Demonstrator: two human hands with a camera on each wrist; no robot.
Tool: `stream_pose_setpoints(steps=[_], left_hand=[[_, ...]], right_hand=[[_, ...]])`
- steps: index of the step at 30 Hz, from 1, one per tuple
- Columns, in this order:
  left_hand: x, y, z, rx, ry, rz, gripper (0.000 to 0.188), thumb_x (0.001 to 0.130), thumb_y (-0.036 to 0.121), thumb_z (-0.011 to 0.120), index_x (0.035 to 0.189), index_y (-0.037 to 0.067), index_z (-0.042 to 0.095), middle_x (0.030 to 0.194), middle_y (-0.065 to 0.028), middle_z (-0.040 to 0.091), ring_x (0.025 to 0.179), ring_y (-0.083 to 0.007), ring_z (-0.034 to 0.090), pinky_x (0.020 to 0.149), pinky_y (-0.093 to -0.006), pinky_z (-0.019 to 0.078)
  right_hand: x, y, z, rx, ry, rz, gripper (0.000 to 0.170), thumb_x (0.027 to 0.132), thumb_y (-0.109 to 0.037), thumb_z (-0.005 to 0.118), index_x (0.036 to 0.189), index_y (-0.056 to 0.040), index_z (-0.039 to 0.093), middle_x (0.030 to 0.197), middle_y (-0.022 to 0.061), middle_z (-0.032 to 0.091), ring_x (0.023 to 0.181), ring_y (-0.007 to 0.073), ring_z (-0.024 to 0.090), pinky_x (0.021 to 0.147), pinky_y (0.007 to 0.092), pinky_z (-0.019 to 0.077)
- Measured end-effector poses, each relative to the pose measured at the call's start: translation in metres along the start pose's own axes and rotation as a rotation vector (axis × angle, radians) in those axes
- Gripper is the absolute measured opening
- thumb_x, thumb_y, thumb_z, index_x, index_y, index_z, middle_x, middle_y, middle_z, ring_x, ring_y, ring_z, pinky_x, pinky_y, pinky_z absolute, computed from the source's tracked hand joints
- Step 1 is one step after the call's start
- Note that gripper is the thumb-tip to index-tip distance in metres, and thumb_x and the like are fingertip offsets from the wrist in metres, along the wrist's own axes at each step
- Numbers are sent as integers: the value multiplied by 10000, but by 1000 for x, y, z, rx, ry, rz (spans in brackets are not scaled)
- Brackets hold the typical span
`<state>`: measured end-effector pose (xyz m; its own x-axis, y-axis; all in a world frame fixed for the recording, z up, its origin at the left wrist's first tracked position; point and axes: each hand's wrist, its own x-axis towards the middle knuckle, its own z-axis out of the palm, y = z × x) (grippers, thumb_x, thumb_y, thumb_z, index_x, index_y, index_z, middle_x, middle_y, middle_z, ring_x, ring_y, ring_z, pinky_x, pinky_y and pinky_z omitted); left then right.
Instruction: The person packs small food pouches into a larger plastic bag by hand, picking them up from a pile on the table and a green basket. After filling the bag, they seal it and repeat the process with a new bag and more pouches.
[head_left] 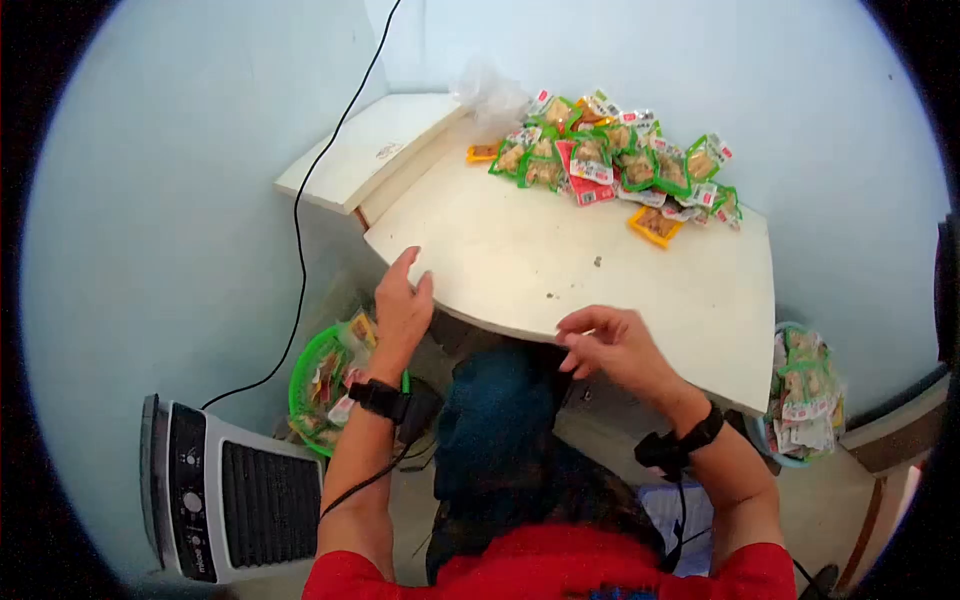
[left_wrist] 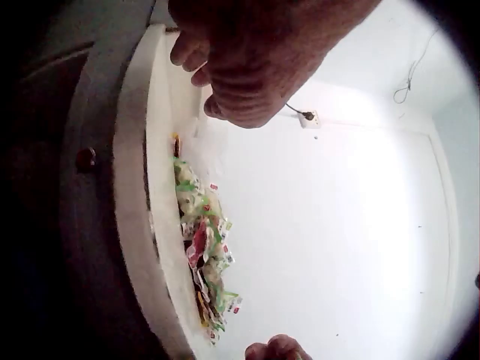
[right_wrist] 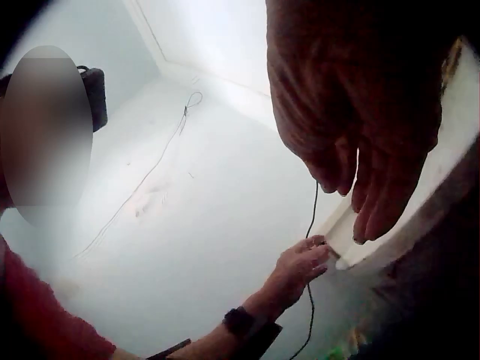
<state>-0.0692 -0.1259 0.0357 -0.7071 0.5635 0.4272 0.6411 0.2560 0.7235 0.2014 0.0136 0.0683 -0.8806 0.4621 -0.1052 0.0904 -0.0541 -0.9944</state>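
Observation:
My left hand (head_left: 405, 308) is raised at the front left edge of the table (head_left: 480, 250), thumb and fingers spread apart, with nothing in it. Closer to the middle of that edge is my right hand (head_left: 615, 345), its fingers loosely bent and no object showing between them. The right wrist view has the right hand's fingers (right_wrist: 386, 187) pointing down beside the tabletop. Farther back on the table, away from both hands, lies a heap of small green-edged snack packets (head_left: 640, 170). An orange-yellow packet (head_left: 655, 226) lies at its near side.
A green basket (head_left: 298, 372) of packets stands low at the left, near a grey-and-white appliance (head_left: 265, 500). At the right, a light-blue basket (head_left: 768, 440) holds more packets. A clear plastic bag (head_left: 490, 95) sits behind the table. A black cable (head_left: 303, 230) hangs at the left.

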Motion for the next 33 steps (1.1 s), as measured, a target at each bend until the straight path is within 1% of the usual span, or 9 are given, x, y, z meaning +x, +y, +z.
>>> stream_pose_setpoints(steps=[3,10,12,15,16,19,20,26,33], left_hand=[[31,-25,44,-44,32,170,413,879,147,632,1238,-46,571,1201,-259,620,1132,-387,593,982,-424,455],[65,-51,82,4,109,137,363,871,105,619,1193,-59,586,1194,-259,612,1132,-417,562,1001,-453,435],[64,-66,94,82,200,251,345,841,45,618,1167,-64,579,1186,-253,596,1131,-418,540,998,-460,430],[55,-41,86,135,143,203,327,844,20,597,1158,-67,565,1199,-257,569,1145,-414,515,1003,-456,423],[56,-42,86,113,140,207,315,844,13,589,1147,-68,559,1191,-260,557,1135,-419,510,1003,-458,420],[54,-39,85,107,142,175,314,844,15,592,1146,-66,563,1193,-257,557,1143,-419,508,1011,-454,417],[54,-35,83,118,120,129,314,844,13,592,1148,-63,565,1192,-252,556,1148,-417,509,1017,-455,417],[55,-32,80,119,112,122,313,841,14,606,1146,-51,571,1220,-258,552,1167,-416,515,1025,-447,425],[57,-28,77,144,91,112,300,828,-2,618,1120,-57,584,1225,-260,557,1163,-416,528,1013,-444,443]], right_hand=[[9,-31,-35,-92,80,-84,216,947,-107,599,1128,11,619,1051,91,660,805,179,699,658,292,588],[81,-110,-75,-384,240,-288,326,919,-158,623,1176,43,609,991,105,661,779,151,686,632,288,585],[117,-120,-78,-577,229,-322,338,905,-157,635,1177,42,615,982,102,662,769,122,671,627,281,579],[190,-109,-82,-579,310,-334,316,862,-182,661,1098,29,677,977,140,688,663,147,635,585,276,542],[213,-108,-79,-645,325,-460,311,844,-172,674,1109,-10,689,1110,201,672,887,243,669,785,353,547],[282,-100,-76,-1135,370,-809,319,839,-155,666,1141,-58,692,1297,229,581,1204,311,571,967,386,481],[297,-101,-70,-1052,296,-701,327,808,-133,662,1129,-92,708,1444,284,418,1334,392,431,1101,408,352],[384,-104,-38,-1295,193,-754,401,759,-45,636,1149,-115,700,1557,220,245,1233,421,507,1011,452,459],[424,-117,-22,-1496,247,-456,436,749,-46,662,1183,-88,658,1548,192,267,1234,373,510,976,452,486]])
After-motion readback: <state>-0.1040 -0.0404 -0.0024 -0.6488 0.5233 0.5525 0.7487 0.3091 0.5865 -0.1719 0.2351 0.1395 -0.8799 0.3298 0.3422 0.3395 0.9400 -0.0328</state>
